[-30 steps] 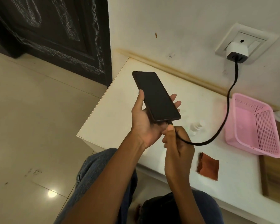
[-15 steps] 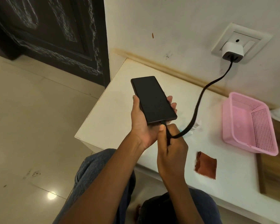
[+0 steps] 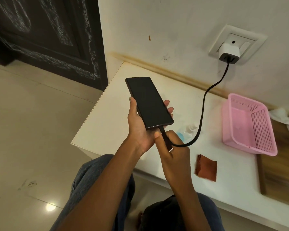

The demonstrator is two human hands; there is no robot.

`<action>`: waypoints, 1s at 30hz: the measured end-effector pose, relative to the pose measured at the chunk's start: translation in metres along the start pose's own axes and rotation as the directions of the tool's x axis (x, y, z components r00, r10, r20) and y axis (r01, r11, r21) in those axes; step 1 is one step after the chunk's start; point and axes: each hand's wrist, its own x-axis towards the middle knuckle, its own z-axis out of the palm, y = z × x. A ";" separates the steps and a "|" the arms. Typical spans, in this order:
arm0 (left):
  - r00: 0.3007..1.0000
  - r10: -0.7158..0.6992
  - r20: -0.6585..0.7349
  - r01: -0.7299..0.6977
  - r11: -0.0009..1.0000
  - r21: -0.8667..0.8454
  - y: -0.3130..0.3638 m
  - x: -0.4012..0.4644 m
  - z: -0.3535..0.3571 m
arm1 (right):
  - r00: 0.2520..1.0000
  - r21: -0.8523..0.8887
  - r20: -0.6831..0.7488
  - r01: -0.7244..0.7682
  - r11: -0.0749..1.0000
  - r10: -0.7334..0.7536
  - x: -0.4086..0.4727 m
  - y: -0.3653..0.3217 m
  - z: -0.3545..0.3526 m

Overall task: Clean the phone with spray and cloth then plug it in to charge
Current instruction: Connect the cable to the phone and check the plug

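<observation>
Holding the phone [image 3: 149, 102] screen-up in the left hand [image 3: 140, 129], above the near left part of the white desk [image 3: 105, 117]: thumb laid along the phone's left edge, fingertips [image 3: 167, 104] showing past its right edge, palm cupped under the lower half. Screen dark, top end tilted away toward the wall. Pinching the black cable [image 3: 202, 112] in the right hand [image 3: 173, 152], thumb and forefinger closed around the connector just below the phone's bottom edge, the plug meeting the port there; cannot tell whether fully seated. Both forearms reaching up from the lower edge of the view, over knees in blue jeans.

Running from the right hand, curving out to the right over the desk and then up the wall to a white charger [image 3: 228, 52] seated in the wall socket [image 3: 240, 40]. Lying on the desk just beyond the right hand, partly hidden behind it and the cable: a small clear spray bottle [image 3: 190, 129] with something blue beside it. Resting flat on the desk to the right of the right wrist, apart from it: a rust-brown cloth [image 3: 206, 167]. Standing further right near the wall: a pink perforated basket [image 3: 250, 129], with crumpled white material [image 3: 285, 117] past its far corner and a wooden board [image 3: 280, 172] beside it. Dark carved door [image 3: 45, 35] at upper left, pale tiled floor [image 3: 32, 130] below it.
</observation>
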 end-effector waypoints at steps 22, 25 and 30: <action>0.997 -0.026 -0.073 0.017 0.993 -0.120 -0.002 0.004 0.007 | 0.913 -0.308 -0.401 -0.066 0.949 -0.067 0.165 -0.024 -0.124; 0.997 -0.034 -0.075 0.024 0.991 -0.134 0.000 0.004 0.007 | 0.956 -0.434 -0.294 -0.127 0.892 -0.007 0.196 -0.010 -0.116; 0.997 -0.038 -0.065 0.030 0.991 -0.128 0.000 0.004 0.008 | 0.954 -0.441 -0.290 -0.202 0.874 0.075 0.224 0.003 -0.103</action>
